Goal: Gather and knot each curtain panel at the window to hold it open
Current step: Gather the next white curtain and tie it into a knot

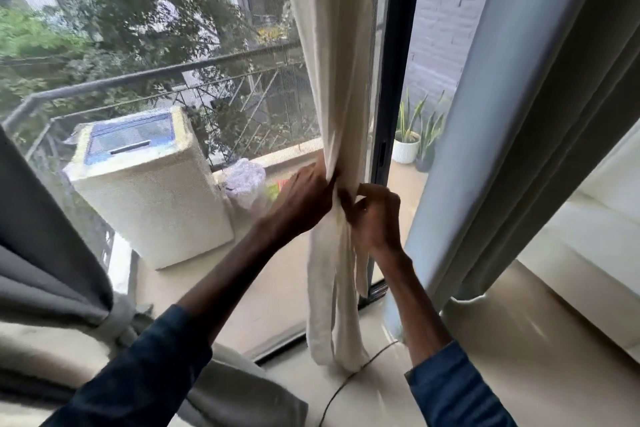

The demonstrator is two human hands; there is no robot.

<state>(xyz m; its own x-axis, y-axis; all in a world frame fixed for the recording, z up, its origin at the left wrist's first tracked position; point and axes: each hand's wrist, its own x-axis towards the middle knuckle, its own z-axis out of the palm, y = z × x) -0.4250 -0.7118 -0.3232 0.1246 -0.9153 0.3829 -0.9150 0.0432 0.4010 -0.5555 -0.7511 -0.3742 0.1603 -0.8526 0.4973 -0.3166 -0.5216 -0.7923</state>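
Observation:
A cream curtain panel hangs in front of the window, bunched into a narrow column beside the dark frame. My left hand grips the gathered cloth from the left at about waist height. My right hand pinches the same bunch from the right, fingers curled into the folds. Below both hands the cloth falls in loose strips to the floor. A grey curtain panel at the lower left is tied into a knot. A grey-green curtain panel hangs loose on the right.
The dark window frame stands just behind the cream panel. Outside on the balcony are a white washing machine, a railing and potted plants. A thin cable runs across the glossy floor. A pale sofa sits at the right.

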